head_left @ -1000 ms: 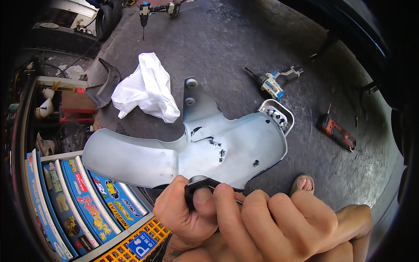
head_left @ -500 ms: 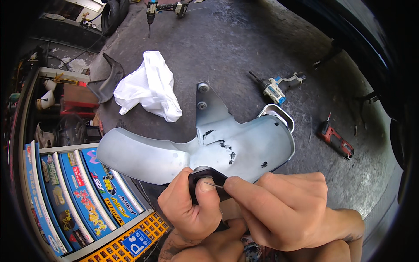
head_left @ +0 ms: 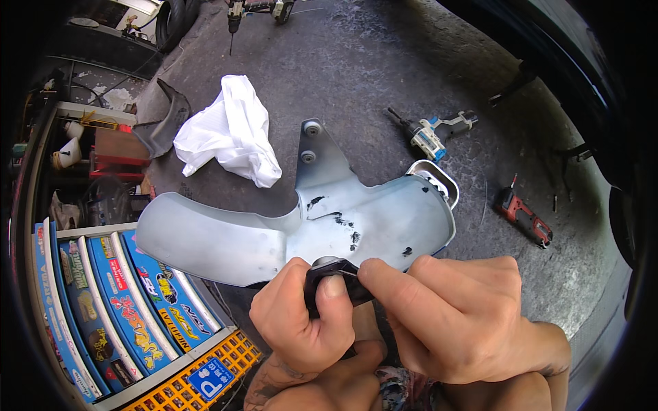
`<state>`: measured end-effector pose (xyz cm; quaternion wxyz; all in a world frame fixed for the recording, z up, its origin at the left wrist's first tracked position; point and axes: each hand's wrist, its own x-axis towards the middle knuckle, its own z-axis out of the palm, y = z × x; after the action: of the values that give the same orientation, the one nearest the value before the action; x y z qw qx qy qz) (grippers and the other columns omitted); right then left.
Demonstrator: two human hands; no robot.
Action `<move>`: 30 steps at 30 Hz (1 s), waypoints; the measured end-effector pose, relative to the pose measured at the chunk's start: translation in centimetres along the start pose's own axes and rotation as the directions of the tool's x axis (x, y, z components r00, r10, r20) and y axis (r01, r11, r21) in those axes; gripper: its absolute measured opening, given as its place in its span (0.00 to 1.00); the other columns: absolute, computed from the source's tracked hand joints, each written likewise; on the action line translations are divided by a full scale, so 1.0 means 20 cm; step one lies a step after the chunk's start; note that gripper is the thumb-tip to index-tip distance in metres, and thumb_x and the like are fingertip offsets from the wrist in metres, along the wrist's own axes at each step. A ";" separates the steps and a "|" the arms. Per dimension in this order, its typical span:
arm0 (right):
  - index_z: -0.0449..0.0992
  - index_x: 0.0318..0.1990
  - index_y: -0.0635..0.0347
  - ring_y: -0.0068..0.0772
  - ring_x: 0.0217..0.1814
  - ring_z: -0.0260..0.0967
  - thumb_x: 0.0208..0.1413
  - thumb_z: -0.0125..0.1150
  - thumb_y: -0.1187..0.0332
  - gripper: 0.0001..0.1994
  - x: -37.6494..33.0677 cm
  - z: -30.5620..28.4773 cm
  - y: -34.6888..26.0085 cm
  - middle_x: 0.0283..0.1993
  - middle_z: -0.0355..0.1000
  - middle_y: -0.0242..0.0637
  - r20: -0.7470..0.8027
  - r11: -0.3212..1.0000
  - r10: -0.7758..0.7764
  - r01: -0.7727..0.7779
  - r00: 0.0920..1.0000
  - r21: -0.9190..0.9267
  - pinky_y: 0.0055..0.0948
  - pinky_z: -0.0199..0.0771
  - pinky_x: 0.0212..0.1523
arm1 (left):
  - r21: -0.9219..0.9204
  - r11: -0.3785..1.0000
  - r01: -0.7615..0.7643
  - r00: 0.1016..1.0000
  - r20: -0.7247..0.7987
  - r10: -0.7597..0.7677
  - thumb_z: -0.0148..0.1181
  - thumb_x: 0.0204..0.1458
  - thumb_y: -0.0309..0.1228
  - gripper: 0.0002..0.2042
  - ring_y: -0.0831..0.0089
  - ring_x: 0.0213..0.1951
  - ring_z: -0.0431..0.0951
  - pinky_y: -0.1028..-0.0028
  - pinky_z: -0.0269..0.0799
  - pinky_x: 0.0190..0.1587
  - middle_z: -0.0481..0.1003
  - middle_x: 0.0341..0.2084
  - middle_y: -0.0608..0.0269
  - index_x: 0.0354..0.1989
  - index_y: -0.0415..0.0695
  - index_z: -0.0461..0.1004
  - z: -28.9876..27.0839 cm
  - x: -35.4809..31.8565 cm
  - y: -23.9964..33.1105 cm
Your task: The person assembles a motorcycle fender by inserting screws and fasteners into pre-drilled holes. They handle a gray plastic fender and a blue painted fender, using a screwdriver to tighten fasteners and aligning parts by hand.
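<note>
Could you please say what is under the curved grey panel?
Past the panel, at upper right, part of a metal tray shows; its remainder and anything else underneath are covered.

L hand (head_left: pixel 301 315) gripped blk part (head_left: pixel 359 293), R hand (head_left: pixel 459 322) held pin (head_left: pixel 348 274) at it; grey fender (head_left: pixel 387 205) w/ blk marks was just beyond.

White bundle (head_left: pixel 229 133) on dark floor (head_left: pixel 356 75). From bundle: black trim (head_left: pixel 164 116) just left; red box (head_left: pixel 113 164) farther left; tyre (head_left: pixel 168 27) upper left; drill (head_left: pixel 235 15) above; blue-white driver (head_left: pixel 428 139) right; red tool (head_left: pixel 526 218) farther right, lower; stickered panels (head_left: pixel 130 301) lower left; yellow grate (head_left: pixel 179 385) well below.
</note>
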<state>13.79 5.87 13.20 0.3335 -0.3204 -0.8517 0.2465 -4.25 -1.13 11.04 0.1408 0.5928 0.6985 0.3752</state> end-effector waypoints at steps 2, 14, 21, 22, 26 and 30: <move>0.83 0.47 0.65 0.24 0.15 0.64 0.37 0.68 0.76 0.23 0.01 -0.01 0.01 0.22 0.61 0.27 0.019 0.999 -0.032 0.032 0.999 -0.003 0.30 0.61 0.13 | -0.016 1.000 0.024 1.000 0.015 -0.024 0.61 0.57 0.27 0.12 0.56 0.15 0.66 0.63 0.62 0.19 0.67 0.16 0.55 0.25 0.38 0.66 0.00 -0.01 0.00; 0.81 0.48 0.67 0.24 0.18 0.70 0.39 0.69 0.70 0.23 0.08 -0.10 -0.04 0.24 0.64 0.27 0.244 0.998 -0.008 0.021 0.970 -0.051 0.29 0.68 0.15 | 0.179 0.956 -0.233 0.971 -0.013 0.239 0.60 0.54 0.27 0.11 0.54 0.15 0.64 0.60 0.59 0.18 0.63 0.16 0.56 0.24 0.39 0.66 0.02 -0.01 -0.02; 0.79 0.48 0.61 0.34 0.21 0.75 0.37 0.70 0.75 0.24 0.10 -0.12 -0.07 0.25 0.70 0.30 0.351 0.977 0.165 -0.200 0.922 0.066 0.36 0.73 0.17 | 0.160 0.967 -0.198 0.979 -0.010 0.202 0.60 0.57 0.29 0.12 0.55 0.15 0.66 0.60 0.59 0.18 0.63 0.16 0.57 0.24 0.39 0.66 0.02 -0.03 -0.04; 0.79 0.48 0.61 0.35 0.21 0.75 0.37 0.70 0.76 0.24 0.10 -0.12 -0.07 0.25 0.71 0.30 0.352 0.973 0.172 -0.214 0.920 0.085 0.37 0.74 0.17 | 0.162 0.966 -0.202 0.978 -0.010 0.206 0.60 0.57 0.29 0.13 0.55 0.15 0.66 0.60 0.59 0.18 0.63 0.16 0.57 0.24 0.39 0.66 0.02 -0.03 -0.04; 0.77 0.46 0.60 0.41 0.23 0.77 0.46 0.67 0.75 0.16 0.11 -0.11 -0.06 0.26 0.75 0.36 0.325 0.971 0.195 -0.229 0.925 0.069 0.39 0.75 0.21 | 0.230 0.934 -0.275 0.958 -0.021 0.287 0.60 0.58 0.30 0.14 0.56 0.15 0.65 0.61 0.58 0.18 0.63 0.16 0.56 0.23 0.39 0.65 0.03 -0.01 -0.05; 0.76 0.52 0.58 0.52 0.31 0.79 0.55 0.62 0.74 0.16 0.13 -0.16 -0.04 0.30 0.79 0.45 0.421 0.940 0.234 -0.314 0.876 0.131 0.45 0.77 0.30 | 0.274 0.908 -0.316 0.937 -0.060 0.344 0.60 0.59 0.30 0.15 0.57 0.15 0.64 0.61 0.57 0.18 0.62 0.16 0.56 0.23 0.39 0.64 0.04 0.00 -0.07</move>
<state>14.34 7.76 16.85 0.1440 -0.3467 -0.8190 0.4339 -4.75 -0.85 9.45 -0.0411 0.6950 0.6376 0.3298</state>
